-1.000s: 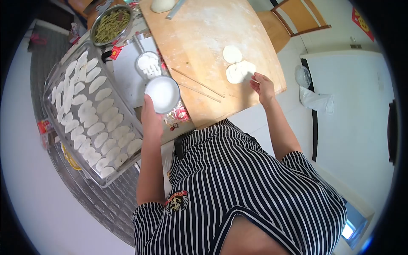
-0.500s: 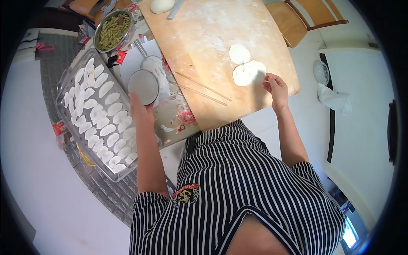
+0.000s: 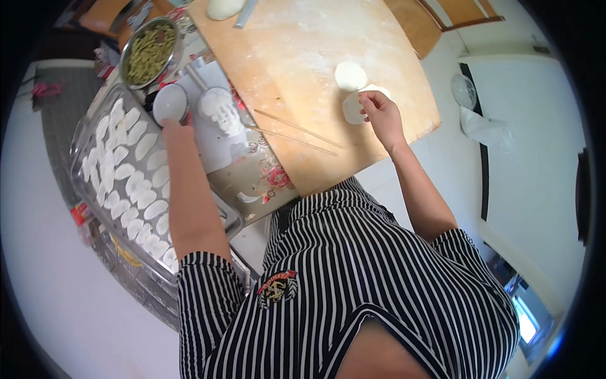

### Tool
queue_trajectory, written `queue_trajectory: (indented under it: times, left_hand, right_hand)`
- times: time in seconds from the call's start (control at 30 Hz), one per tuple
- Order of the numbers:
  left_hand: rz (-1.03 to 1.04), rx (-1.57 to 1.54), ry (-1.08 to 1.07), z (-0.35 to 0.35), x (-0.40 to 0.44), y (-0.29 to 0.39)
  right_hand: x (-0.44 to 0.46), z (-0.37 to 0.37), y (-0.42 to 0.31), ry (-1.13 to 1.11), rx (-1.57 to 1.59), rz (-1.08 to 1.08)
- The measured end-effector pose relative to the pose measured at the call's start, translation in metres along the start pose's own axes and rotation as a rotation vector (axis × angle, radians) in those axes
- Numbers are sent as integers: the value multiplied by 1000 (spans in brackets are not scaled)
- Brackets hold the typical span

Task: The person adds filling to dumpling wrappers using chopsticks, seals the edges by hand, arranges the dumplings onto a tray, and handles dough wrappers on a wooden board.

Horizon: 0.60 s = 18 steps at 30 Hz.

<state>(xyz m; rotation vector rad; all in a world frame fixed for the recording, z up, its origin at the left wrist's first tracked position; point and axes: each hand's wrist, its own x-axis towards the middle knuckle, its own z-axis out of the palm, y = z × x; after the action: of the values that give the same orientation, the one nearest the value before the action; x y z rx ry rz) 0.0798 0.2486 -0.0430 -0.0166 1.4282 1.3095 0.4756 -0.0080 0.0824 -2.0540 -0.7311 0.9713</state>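
Observation:
My left hand (image 3: 175,129) grips a round white bowl (image 3: 171,103) by its near rim, between the tray of dumplings (image 3: 142,183) and a scoop of white flour (image 3: 219,108). The fingers of my right hand (image 3: 372,108) are pinched together over a flat round dough piece (image 3: 355,108) on the wooden board (image 3: 303,69); whether they grip the dough is hidden. A second dough round (image 3: 350,76) lies just behind it. Two thin chopsticks (image 3: 297,129) rest on the board's left part.
At the back left stands a metal bowl of green filling (image 3: 150,53). A dough lump (image 3: 225,7) and a grey flat bar (image 3: 245,14) lie at the board's far left corner. A wooden chair (image 3: 413,28) is beyond the board's right edge.
The white bowl has moved left and away from me in my left hand, off the flour scoop. My right hand has shifted left over the near dough round.

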Motion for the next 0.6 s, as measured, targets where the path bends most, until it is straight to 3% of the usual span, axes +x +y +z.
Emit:
queue_trajectory:
  times: [0.13, 0.2, 0.4, 0.43, 0.5, 0.57, 0.6]
  left_hand:
    - [-23, 100, 62, 8, 8, 3]
    - [-39, 103, 88, 7, 9, 1]
    - [-43, 141, -19, -17, 17, 4]
    - [164, 681, -190, -44, 49, -2]
    - [368, 1222, -359, -52, 32, -5]
    - [102, 128, -70, -27, -82, -8]
    - [128, 171, -130, -36, -103, -15]
  right_hand:
    - [25, -24, 23, 160, -191, 45]
    - [41, -29, 32, 221, -370, -60]
    - [103, -9, 25, 146, -354, 35]
    - [110, -4, 20, 152, -387, 85]
    - [120, 2, 11, 134, -442, 92]
    - [132, 2, 14, 105, -501, 96]
    - [132, -2, 15, 104, -504, 98]
